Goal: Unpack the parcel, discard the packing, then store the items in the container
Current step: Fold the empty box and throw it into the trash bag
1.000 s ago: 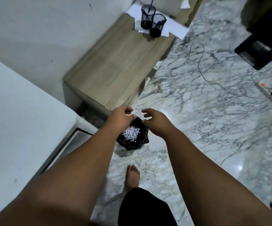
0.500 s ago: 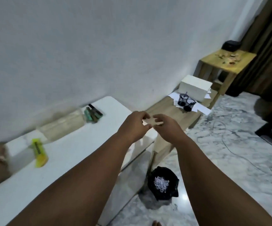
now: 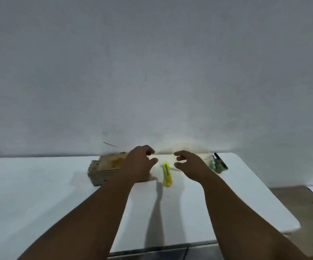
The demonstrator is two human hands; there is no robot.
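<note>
Landmark: yellow cutter (image 3: 167, 174) on white table (image 3: 39, 194).

Nearest: table's front edge at bottom, both forearms crossing it, reaching fwd toward wall.

Mid: cutter lying flat, long axis running near-to-far, roughly in line w/ the arms. Sits between the two hands, nothing touching it.

L of cutter: left hand (image 3: 139, 166), fingers loosely curled, apart, clamped on nothing. Hovering in front of and partly covering right end of box (image 3: 103, 168). Box = brown cardboard parcel, open top, lying w/ long axis left-right, against the wall side of table. Contents too blurred to tell.

R of cutter: right hand (image 3: 191, 166), fingers bent, thumb and fingers apart, empty. Just beside cutter's far end, not touching as far as visible.

Further R of cutter, past right hand: small cluster of items (image 3: 218, 164), greenish and dark, pen-like, near table's back right corner. Probably the unpacked goods; blur too strong for a count.

Behind cutter: pale blurred patch on table close to the wall, maybe a clear container, can't tell. Then bare wall.

Judgement: packing looks dealt with, storing stage not yet done. Key relation: items lie R of right hand, well apart from left; right hand nearer, so reach rightward w/ that one. Left hand nearer the box. Cutter in the gap: risk of nudging it when either hand sweeps across.
</note>
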